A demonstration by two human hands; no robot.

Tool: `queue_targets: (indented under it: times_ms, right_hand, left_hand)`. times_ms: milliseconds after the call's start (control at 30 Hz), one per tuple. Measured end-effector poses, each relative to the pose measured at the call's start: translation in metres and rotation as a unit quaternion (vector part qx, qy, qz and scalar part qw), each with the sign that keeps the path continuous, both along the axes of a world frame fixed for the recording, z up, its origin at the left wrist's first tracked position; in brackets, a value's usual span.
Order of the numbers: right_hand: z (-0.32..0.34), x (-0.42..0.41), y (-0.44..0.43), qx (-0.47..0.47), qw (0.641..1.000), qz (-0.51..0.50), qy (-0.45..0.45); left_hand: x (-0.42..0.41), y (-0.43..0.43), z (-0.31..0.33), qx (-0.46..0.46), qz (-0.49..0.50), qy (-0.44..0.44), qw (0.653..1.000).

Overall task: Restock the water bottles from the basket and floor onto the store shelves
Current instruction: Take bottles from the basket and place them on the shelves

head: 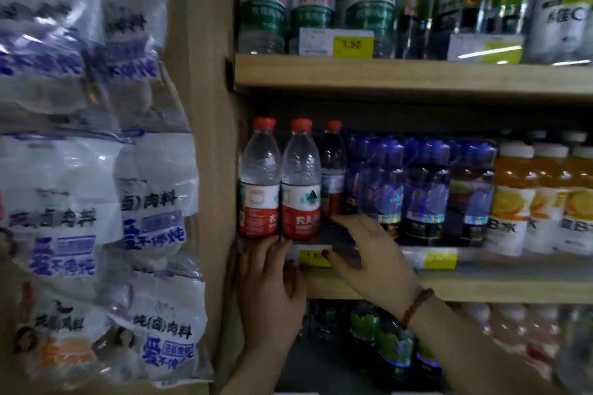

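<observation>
Head: flat hands (269,279) (369,260) at shelf edge (481,285)

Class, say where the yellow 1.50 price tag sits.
The price tag sits on the upper shelf edge, centre of head view, below the green-labelled bottles.

Dim and bluish, deep shadow beneath shelf (417,75); glare on bags (64,176); soft motion blur, edges bowed outward

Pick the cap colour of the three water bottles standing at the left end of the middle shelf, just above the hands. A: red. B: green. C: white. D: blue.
A: the three water bottles at the left end of the middle shelf all wear red caps.
</observation>
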State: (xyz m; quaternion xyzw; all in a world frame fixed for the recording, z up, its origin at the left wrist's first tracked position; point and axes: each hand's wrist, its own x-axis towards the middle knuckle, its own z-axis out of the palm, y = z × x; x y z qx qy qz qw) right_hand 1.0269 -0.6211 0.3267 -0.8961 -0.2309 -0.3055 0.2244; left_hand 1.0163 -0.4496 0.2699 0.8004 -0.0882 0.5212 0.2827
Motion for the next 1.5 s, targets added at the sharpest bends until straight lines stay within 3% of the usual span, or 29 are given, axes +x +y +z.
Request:
queue_targets:
  times_ms: [67,167,367,633,800,1067,1200,1500]
  right_hand:
    - [-0.018,-0.025,-0.019,-0.038,0.997,-0.050,-0.055]
    - [-0.048,-0.061,-0.055,-0.058,0.991,-0.107,-0.056]
    - [-0.105,-0.137,-0.132,-0.083,0.970,-0.226,0.042]
    - [-0.176,-0.258,-0.233,-0.086,0.930,-0.329,0.139]
    - [-0.211,-0.334,-0.288,-0.042,0.918,-0.345,0.191]
    - [-0.247,-0.409,-0.358,-0.060,0.892,-0.347,0.283]
    - [-0.260,-0.416,-0.381,-0.045,0.885,-0.346,0.307]
    - [-0.293,-0.383,-0.445,-0.042,0.872,-0.317,0.370]
  left_hand:
    - [-0.015,-0.013,0.002,0.071,-0.013,0.021,0.997]
    - [-0.035,-0.041,-0.006,0.154,-0.045,0.067,0.985]
    - [-0.072,-0.108,-0.048,0.238,-0.129,0.104,0.957]
    - [-0.150,-0.222,-0.116,0.334,-0.242,0.176,0.894]
    - [-0.217,-0.291,-0.157,0.341,-0.273,0.258,0.861]
    - [-0.290,-0.352,-0.192,0.343,-0.311,0.330,0.822]
    - [-0.298,-0.367,-0.206,0.352,-0.316,0.326,0.819]
    - [-0.257,-0.416,-0.250,0.335,-0.308,0.403,0.794]
